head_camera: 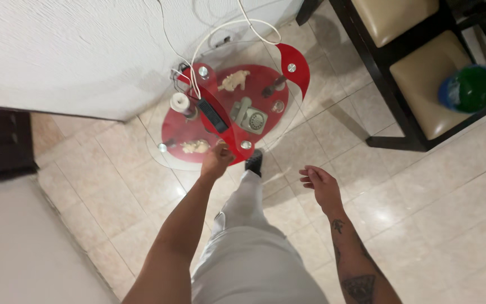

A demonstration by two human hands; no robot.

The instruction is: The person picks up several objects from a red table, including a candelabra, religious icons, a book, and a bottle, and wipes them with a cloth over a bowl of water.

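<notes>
While the person stands on a tiled floor (142, 186), the view looks straight down at both arms and a small table.

Table: a round glass top (167, 160) over a red lower shelf (262, 76), set against a white wall (74, 50) on the far side.
Table edge: the near rim of the glass lies right at the left hand; bare tiles spread near, left and right of it.
Left hand: the left hand (216, 159) reaches to the near rim, fingers curled in; whether they grip anything I cannot tell.
Figurine: a pale figurine (195, 147) sits just left of the left hand's fingers, near but seemingly apart from them.
Right hand: the right hand (319, 183) hangs over bare floor, well apart from the table, fingers loosely spread and holding nothing.
Other table things: a grey dial telephone (250, 116) in the middle, a black box (213, 115) beside it, a white candle (180, 103) to the left, and a second pale figurine (234, 80) on the far side.
Cords: white cords (220, 31) loop from the table toward the wall.
Right side: dark chairs with tan cushions (423, 79) stand far right, with open tiles between them and the table.
</notes>
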